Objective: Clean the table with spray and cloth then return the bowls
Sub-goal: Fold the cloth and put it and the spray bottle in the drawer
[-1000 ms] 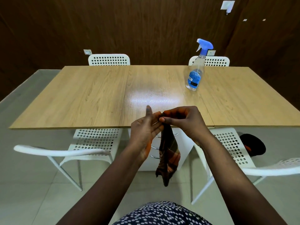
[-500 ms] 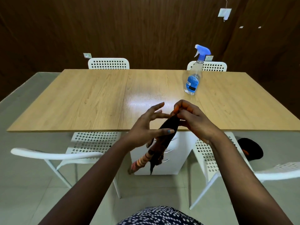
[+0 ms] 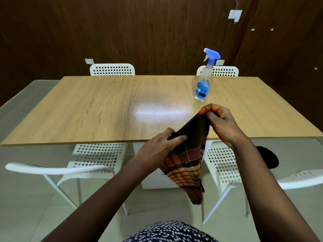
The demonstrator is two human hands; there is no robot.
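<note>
The cloth [image 3: 188,154] hides part of a white cabinet [image 3: 153,179]; the table's [image 3: 87,110] right corner is cropped.

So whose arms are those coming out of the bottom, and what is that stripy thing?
There is no machine here. A person wears a camera on their head, so you look down at their own arms. The left hand and the right hand both pinch a stripy cloth, stretched between them with the rest hanging down in front of the wooden table. On the table stands a spray bottle with a blue top. White chairs sit around it. No bowls can be seen.
</note>
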